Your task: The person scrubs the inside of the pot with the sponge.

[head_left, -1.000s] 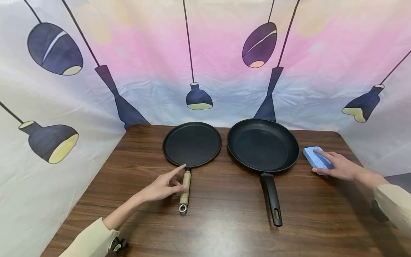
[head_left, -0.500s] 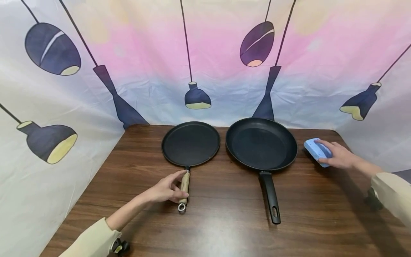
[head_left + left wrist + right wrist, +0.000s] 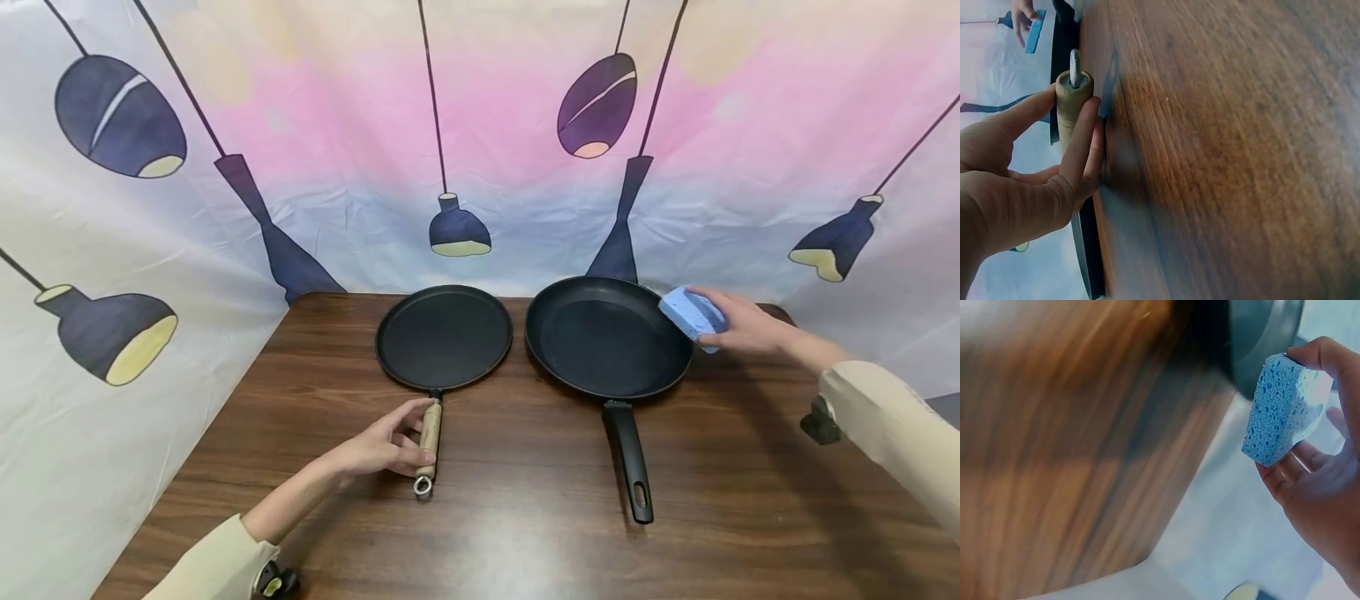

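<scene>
One sponge, blue, is up off the table, its near end over the right rim of the deep pan in the head view; whether it touches that rim I cannot tell. The right hand grasps it, thumb on one side, fingers on the other, the arm stretched forward and inward from the right.

There are two pans, side by side, both handles toward the person. The flat pan is on the left; its wooden handle ends in one metal ring. The left hand pinches that handle between thumb and fingers, its forearm slanting in from lower left.

Two pale sleeves show. Behind, seven lamps are printed on one backdrop.
</scene>
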`<action>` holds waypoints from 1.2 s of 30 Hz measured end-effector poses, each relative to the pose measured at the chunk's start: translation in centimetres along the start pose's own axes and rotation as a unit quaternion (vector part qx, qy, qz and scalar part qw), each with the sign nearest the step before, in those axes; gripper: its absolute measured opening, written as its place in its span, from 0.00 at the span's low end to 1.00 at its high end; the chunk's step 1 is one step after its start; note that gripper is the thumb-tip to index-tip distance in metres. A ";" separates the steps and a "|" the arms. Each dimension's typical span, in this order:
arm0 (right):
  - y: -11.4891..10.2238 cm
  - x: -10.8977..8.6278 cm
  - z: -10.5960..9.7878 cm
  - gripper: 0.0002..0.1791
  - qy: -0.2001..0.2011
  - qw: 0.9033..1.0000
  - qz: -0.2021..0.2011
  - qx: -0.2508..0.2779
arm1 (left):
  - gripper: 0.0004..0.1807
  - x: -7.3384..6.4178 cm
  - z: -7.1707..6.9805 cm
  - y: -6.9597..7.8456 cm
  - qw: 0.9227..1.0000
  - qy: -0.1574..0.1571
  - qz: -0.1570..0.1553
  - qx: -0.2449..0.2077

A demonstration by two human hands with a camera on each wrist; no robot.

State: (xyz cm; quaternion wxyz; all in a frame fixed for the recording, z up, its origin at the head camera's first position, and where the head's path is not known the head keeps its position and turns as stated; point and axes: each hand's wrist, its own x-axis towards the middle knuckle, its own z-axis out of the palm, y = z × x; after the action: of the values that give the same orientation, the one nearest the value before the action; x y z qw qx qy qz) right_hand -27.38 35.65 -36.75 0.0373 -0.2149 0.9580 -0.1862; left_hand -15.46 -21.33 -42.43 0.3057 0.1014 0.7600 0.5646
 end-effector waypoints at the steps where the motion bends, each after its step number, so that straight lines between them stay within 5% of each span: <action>1: -0.3 0.4 0.1 0.45 -0.002 1.000 -0.008 0.002 | 0.51 -0.1 0.0 0.0 1.000 0.000 -0.002 -0.003; 8: -2.7 3.0 0.7 0.43 0.006 0.998 -0.062 0.000 | 0.50 -0.2 0.1 -0.1 1.000 -0.001 0.004 -0.001; 18: -7.3 6.4 1.4 0.43 -0.024 0.998 -0.055 0.004 | 0.51 -0.4 0.2 -0.3 1.000 0.011 0.010 0.008; 30: -13.2 10.0 4.8 0.43 -0.085 0.991 -0.098 0.037 | 0.50 -0.4 0.7 -0.6 1.000 0.008 0.007 0.007; 36: -17.5 13.3 6.5 0.43 -0.102 0.987 -0.120 0.018 | 0.47 -0.5 0.5 -0.4 1.000 0.007 0.006 0.022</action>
State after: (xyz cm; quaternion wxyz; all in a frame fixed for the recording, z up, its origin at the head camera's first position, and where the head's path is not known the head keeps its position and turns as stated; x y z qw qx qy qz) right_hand -31.44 13.09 -36.18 0.1165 -0.3453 0.9129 -0.1839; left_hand -14.69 -21.31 -42.67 0.2945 0.1086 0.7736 0.5504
